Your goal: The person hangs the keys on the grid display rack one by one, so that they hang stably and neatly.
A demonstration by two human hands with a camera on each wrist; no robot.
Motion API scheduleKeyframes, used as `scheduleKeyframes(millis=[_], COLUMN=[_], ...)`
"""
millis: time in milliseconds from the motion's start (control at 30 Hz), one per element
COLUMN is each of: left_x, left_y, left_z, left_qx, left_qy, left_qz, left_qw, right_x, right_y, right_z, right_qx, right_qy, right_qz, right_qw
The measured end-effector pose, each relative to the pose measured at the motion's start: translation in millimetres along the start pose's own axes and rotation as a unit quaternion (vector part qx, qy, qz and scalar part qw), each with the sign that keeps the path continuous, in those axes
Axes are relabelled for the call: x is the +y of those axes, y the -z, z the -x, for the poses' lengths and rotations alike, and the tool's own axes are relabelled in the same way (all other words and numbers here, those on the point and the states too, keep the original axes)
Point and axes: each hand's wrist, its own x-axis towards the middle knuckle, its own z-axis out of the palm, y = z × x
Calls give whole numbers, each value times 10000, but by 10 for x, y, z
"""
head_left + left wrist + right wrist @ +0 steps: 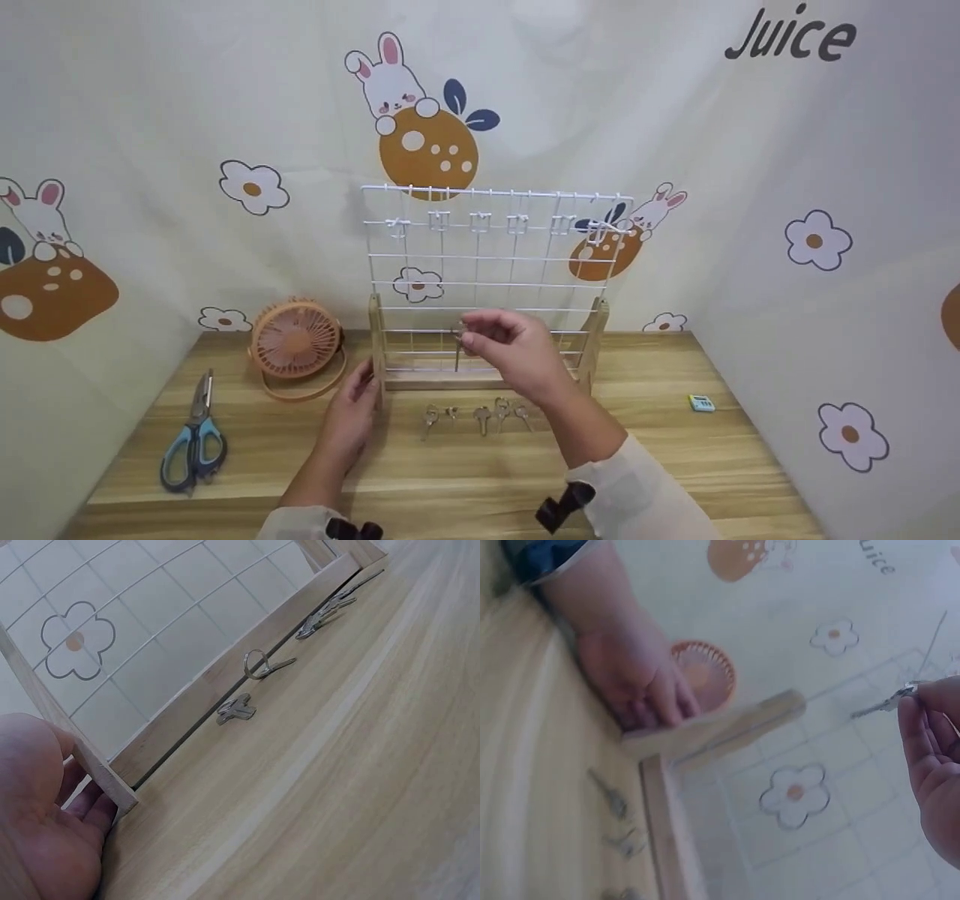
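Scissors (196, 429) nr orng fan (296, 341).

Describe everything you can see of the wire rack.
The wire rack is a white, metal-looking grid standing upright on the table, between two wooden posts joined by a low wooden bar. Six small white hooks line its upper part, nothing visibly hanging on them. The left hand grips the left post near its base.

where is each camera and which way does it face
Head: worn there, facing forward and down at the rack; left hand and right hand show.
Left wrist: worn there, facing keys along the rack; left hand shows.
Right wrist: worn there, facing across the rack; both hands show.
Head and right wrist share the orange fan.
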Motion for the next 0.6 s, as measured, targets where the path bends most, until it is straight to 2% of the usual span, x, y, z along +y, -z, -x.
scheduleKeyframes(millis=[200, 333, 467, 600], left_x=[4, 12, 18, 18], left_y=[50, 46, 17, 3], left_z=[15, 16, 28, 26], left_qx=[-66, -110, -158, -106], left_qy=[33, 40, 44, 70], left_qz=[-115, -59, -85, -129], left_qw=[9999, 9999, 9998, 9998], right_x=[-456, -705, -892, -974], right_y=[-221, -306, -380, -477], right_z=[-319, -468, -570, -661], right_qx=[-93, -140, -219, -214], right_qy=[159, 378, 443, 410], right_qz=[-731, -1019, -1147, -1371], right_qw=[9972, 9940, 9922, 9895])
